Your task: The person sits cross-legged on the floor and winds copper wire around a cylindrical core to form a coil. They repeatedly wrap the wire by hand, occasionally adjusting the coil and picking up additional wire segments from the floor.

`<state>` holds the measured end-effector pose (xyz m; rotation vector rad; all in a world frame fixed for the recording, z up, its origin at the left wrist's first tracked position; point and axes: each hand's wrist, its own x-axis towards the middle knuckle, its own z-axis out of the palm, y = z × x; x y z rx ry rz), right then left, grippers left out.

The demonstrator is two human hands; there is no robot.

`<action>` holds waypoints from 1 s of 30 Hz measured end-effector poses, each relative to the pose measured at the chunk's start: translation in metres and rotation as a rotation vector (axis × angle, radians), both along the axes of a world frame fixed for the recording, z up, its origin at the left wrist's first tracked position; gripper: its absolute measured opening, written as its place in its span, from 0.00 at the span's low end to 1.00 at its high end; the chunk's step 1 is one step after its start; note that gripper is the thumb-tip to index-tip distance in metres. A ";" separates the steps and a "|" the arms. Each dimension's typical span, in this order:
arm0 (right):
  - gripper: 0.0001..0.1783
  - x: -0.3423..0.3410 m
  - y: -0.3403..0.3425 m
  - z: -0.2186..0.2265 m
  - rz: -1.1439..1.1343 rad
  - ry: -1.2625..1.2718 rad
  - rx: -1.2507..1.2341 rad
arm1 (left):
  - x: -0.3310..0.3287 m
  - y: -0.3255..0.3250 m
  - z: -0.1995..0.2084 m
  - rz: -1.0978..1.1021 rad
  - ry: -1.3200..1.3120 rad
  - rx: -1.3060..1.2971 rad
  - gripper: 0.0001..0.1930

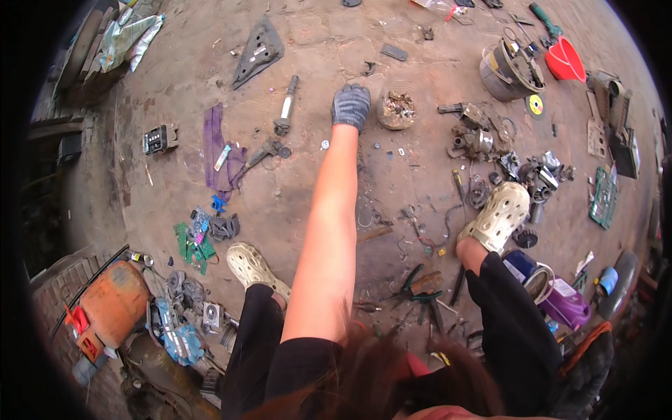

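Observation:
My left arm reaches straight out over the ground, and my left hand (351, 106) wears a grey knit glove. Its fingers are curled closed, with the back of the hand upward, so whatever they may hold is hidden. Just right of it stands a clear plastic container (389, 124) with small metal bits inside. A small dark curved piece (369, 68) lies beyond the knuckles. To the left lies a shock-absorber-like metal rod (286, 106), apart from the hand. My right hand does not show.
Metal parts (483, 140), a grey bucket (498, 78) and a red bowl (564, 61) stand to the right. Pliers (420, 295) lie between my feet in clogs. Left are a purple cloth (213, 143), green circuit boards (192, 246) and an orange tank (114, 302).

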<state>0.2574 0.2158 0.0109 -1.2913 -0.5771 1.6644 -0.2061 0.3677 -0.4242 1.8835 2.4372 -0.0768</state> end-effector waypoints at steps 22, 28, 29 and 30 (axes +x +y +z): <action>0.14 -0.047 -0.063 0.029 0.597 -0.297 0.047 | 0.093 -0.239 0.252 0.574 -2.245 0.563 0.11; 0.11 -0.044 -0.072 -0.016 0.828 -0.811 1.248 | 0.164 -0.301 0.377 0.441 -2.049 0.414 0.12; 0.12 -0.055 -0.083 -0.009 0.797 -0.677 1.120 | 0.172 -0.313 0.390 0.422 -2.004 0.394 0.12; 0.15 -0.064 -0.093 -0.001 0.744 -0.548 0.998 | 0.181 -0.321 0.402 0.392 -1.961 0.375 0.12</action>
